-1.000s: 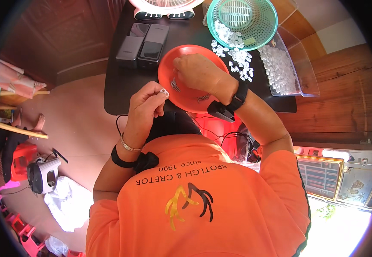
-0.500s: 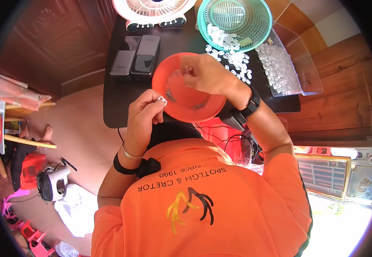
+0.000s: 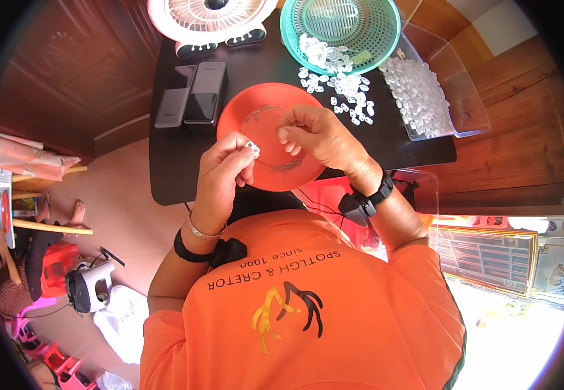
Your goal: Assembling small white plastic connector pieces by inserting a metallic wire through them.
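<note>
My left hand (image 3: pixel 223 162) pinches a small white plastic piece with holes (image 3: pixel 253 149) between thumb and forefinger, over the near left part of a round orange plate (image 3: pixel 237 109). Just right of it, above the plate, my right hand (image 3: pixel 321 138) has thumb and forefinger pressed together. Whatever sits in that pinch is too small to make out. Thin grey metal bits (image 3: pixel 286 166) lie on the plate near its lower side and in an arc at its far side.
Beyond the plate, loose white pieces (image 3: pixel 353 91) spill from a tilted green basket (image 3: pixel 386 39). A clear tray (image 3: pixel 460 133) at right is full of similar pieces (image 3: pixel 418 97). Two grey phone-like devices (image 3: pixel 205 81) lie on the dark table (image 3: pixel 178 162) at left, below a pink fan (image 3: pixel 158 16).
My right hand has come down and nearer to my left hand, its pinch now turned toward the white piece. The left hand keeps its hold. The whole view has shifted slightly.
</note>
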